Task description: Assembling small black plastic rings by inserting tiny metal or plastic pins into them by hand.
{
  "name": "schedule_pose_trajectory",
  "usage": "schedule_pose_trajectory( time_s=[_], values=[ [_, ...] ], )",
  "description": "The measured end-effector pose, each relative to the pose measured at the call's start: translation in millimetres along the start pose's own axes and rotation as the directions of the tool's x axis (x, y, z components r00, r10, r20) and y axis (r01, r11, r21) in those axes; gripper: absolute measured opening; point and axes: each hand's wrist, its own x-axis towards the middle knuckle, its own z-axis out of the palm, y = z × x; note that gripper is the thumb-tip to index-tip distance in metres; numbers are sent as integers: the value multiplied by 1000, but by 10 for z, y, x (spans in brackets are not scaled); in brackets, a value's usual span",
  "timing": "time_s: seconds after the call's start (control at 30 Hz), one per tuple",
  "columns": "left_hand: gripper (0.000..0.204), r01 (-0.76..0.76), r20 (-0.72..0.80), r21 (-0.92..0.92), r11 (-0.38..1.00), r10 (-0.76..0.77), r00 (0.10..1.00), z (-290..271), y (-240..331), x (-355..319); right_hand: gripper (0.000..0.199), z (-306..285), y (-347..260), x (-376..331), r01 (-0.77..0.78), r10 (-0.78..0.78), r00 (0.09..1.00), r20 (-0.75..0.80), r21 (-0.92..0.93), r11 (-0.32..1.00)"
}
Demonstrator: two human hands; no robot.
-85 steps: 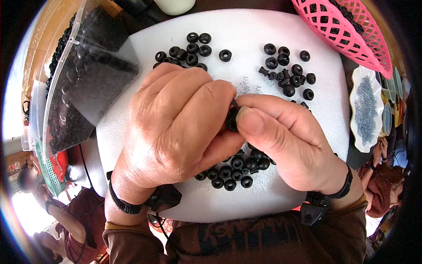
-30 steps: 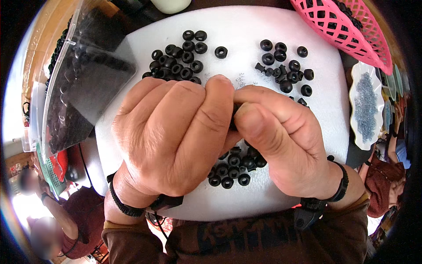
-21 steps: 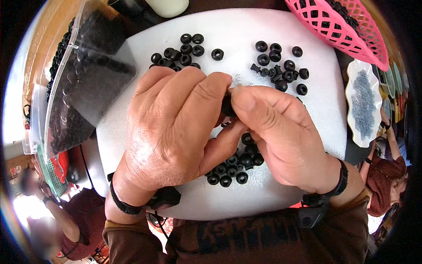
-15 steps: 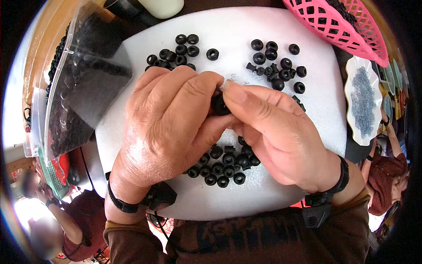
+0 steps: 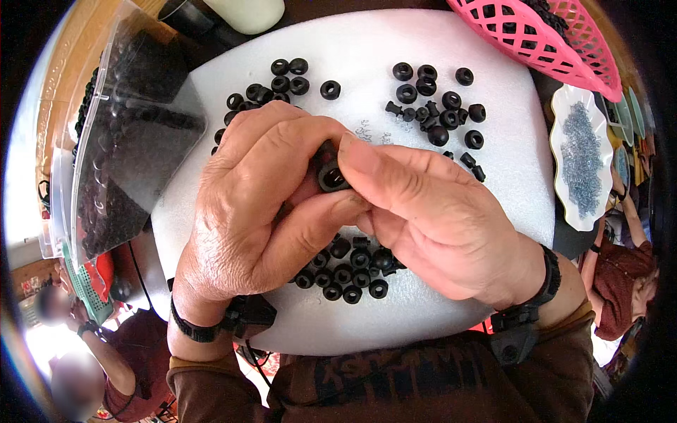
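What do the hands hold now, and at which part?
Both hands, left and right, pinch one small black ring-shaped part by its sides, between the fingertips.

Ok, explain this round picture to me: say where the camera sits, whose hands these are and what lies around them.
The camera sits on a person's head and looks down, so the picture bends at its rim. The left hand and right hand are that person's own, and together they pinch one small black ring-shaped part. Below them lies a white foam pad with heaps of black rings. A clear bag of black parts lies to the left, a pink basket and a white dish of small metal bits to the right.
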Motion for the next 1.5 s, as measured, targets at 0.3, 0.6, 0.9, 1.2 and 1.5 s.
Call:
schedule_pose_trajectory(
  time_s=[0.3,0.6,0.9,1.2,1.5],
  values=[
    [59,-17,-48,59,998,20,999,18,-41,-15,38,22,38,-8,35,-35,999,-1,164,986],
    [61,-48,-44,102,994,53,998,23,-1,-25,38,4,75,-13,-4,11,997,-72,95,995],
    [48,-207,-114,268,941,244,963,59,-36,-59,32,0,117,-33,68,-71,997,8,212,975],
    [49,-131,-82,271,954,159,984,44,3,-57,38,36,92,-6,45,-44,999,-10,147,988],
    [65,-33,-21,-77,997,31,999,50,-97,-29,36,25,33,-17,-28,35,994,-108,68,997]
  ],
)
